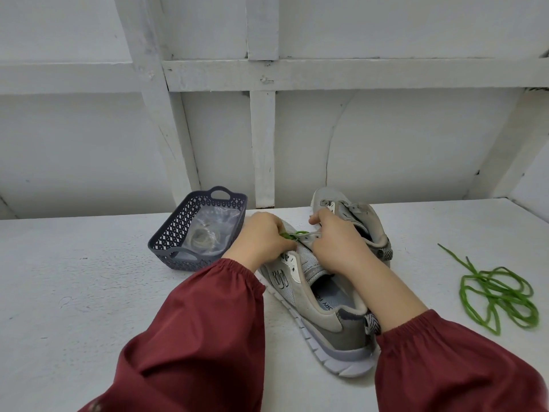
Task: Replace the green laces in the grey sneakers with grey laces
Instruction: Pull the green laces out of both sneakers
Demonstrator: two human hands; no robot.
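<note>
**Sneaker down to its last loop of green lace**

Dark red gathered sleeves (202, 322) frame the nearer grey mesh sneaker (326, 307), white-soled. It lies on the white painted table (89, 292) with its heel towards the person and its long axis running away and slightly leftward to the toe. Only a short stretch of bright green cord lace (294, 234) shows, at the toe-end eyelets, the far end of the shoe. The left hand (264, 236) has its fingers curled around that lace on the shoe's left side. The right hand (338, 245) grips the eyelet flap and tongue from the right, apparently to steady it. Both hands sit at about the same reach, and with the left one on the lace, the pull looks set to go leftward, across the shoe's axis. Just beyond the right hand stands the second grey sneaker (365, 221), its eyelets showing no lace. Well apart to the right, a loose green lace (499, 295) lies tangled. Left of the hands, a dark slate-blue lattice plastic basket (166, 239) holds a clear plastic bag (208, 230) with something pale coiled inside. This is probably the grey replacement laces, though it is too blurred to be sure. A white panelled wall (386, 144) stands behind.
</note>
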